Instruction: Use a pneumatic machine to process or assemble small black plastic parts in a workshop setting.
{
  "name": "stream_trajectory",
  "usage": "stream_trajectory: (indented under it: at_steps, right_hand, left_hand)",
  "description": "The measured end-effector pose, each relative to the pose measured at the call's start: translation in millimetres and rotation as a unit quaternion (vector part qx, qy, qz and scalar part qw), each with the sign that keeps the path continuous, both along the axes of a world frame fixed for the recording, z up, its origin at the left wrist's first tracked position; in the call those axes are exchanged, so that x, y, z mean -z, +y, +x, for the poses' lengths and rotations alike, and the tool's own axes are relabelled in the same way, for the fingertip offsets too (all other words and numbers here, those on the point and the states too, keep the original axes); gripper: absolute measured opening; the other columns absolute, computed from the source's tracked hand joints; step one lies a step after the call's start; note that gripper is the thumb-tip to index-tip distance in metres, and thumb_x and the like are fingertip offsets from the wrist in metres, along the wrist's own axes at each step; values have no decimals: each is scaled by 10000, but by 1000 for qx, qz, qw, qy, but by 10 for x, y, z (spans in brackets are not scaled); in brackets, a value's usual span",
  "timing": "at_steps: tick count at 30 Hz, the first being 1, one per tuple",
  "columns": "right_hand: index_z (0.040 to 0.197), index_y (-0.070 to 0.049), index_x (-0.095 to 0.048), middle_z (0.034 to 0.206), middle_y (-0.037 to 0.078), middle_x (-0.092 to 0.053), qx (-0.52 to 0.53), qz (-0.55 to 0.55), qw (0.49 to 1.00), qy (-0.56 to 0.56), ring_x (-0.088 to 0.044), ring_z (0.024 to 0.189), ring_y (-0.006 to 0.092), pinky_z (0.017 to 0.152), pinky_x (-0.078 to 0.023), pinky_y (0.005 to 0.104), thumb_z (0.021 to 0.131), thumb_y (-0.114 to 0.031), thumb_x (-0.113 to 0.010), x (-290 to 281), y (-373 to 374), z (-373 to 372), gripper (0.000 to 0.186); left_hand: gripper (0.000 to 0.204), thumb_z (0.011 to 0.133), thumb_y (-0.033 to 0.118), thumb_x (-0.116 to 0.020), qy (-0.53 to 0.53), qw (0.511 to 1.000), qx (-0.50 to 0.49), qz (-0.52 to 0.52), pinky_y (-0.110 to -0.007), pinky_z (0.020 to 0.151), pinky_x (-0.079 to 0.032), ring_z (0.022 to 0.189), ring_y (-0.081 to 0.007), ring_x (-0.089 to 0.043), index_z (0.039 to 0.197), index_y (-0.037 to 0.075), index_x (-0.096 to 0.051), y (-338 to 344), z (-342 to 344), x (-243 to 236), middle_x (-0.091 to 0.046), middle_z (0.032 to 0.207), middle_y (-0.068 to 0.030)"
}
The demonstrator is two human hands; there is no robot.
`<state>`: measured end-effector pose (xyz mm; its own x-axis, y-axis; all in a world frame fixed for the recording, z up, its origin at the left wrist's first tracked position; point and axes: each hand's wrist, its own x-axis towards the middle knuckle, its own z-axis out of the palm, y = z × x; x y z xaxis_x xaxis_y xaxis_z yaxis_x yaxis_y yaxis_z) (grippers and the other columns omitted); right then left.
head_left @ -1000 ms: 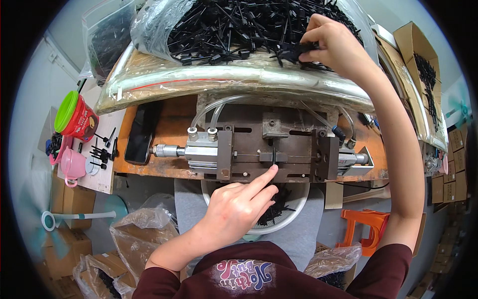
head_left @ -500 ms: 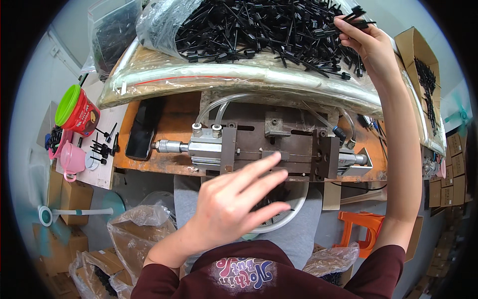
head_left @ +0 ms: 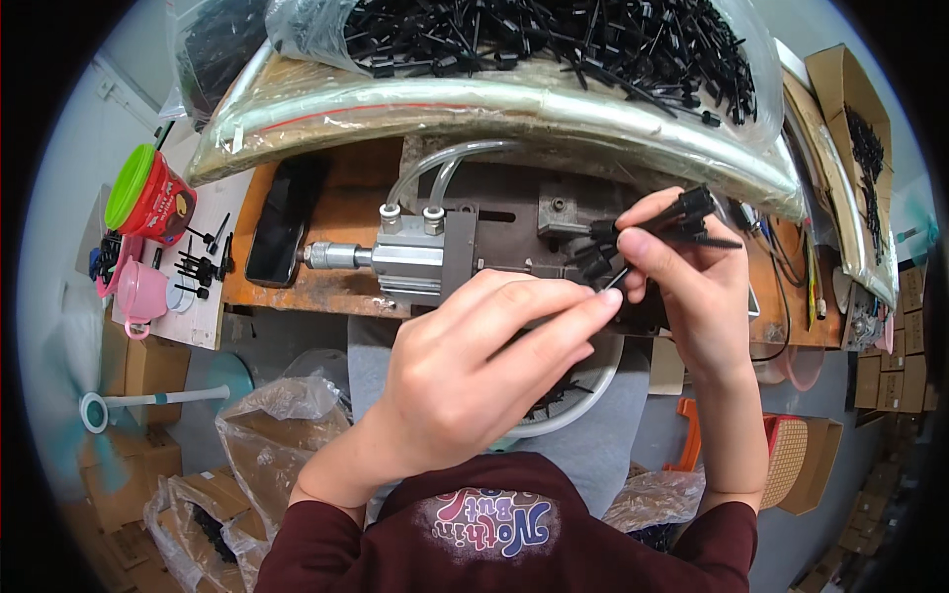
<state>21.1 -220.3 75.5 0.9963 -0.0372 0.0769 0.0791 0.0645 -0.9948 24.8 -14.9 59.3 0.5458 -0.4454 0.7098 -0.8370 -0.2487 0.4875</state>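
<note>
A right hand [head_left: 704,292], thumb and fingers closed, grips a bunch of slim black plastic parts [head_left: 690,210] above the right side of a dark metal fixture [head_left: 499,242]. The left hand [head_left: 465,361] reaches in from the other side, its fingertips drawn together at the low end of one thin stem in the bunch; whether they pinch it cannot be told. On the fixture's left sits a silver cylinder [head_left: 410,265] fed by two clear tubes [head_left: 420,178], with a dark phone [head_left: 282,237] lying beyond it on the worn wooden bench [head_left: 346,222]. A heap of similar black pieces [head_left: 593,44] fills clear plastic behind the fixture, while a white bowl [head_left: 599,393] holding more rests below the hands. At far left stand a red tub [head_left: 166,206] with a green rim and a pink cup [head_left: 141,296].
</note>
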Motion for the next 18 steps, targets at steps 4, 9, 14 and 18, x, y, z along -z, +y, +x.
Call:
stream_trajectory:
  at_steps: [4,9,14,18]
  right_hand:
    - [983,5,-690,830,44,-683,-2,-17,1000,-12,-610,656,61,585,-497,192,851,-33,-741,96,36,-130,147]
    - [997,8,-676,847,48,-667,89,-55,992,-64,-598,692,66,571,-477,195,864,-15,-719,74,-26,-189,142]
    - [1046,29,-642,915,96,-649,181,-19,976,-123,-580,653,92,573,-472,201,896,-5,-671,156,-96,-227,157]
    - [1047,32,-609,1011,136,-640,190,-16,976,-102,-570,635,90,538,-460,204,914,3,-631,181,-25,-311,137]
  left_hand:
    - [369,670,13,-802,4,1000,17,26,-303,649,-544,789,-221,-675,1033,40,-740,-11,-21,118,-684,979,-83]
    - [332,674,28,-814,88,992,83,35,-286,602,-540,738,-197,-671,996,24,-736,73,-180,144,-673,954,-85]
    - [303,698,62,-799,64,995,16,78,-317,683,-554,811,-237,-673,983,4,-712,28,-151,390,-673,1094,-123]
    - [281,713,86,-780,17,989,-37,141,-314,695,-544,763,-224,-665,967,5,-690,-91,-146,560,-649,1248,-152]
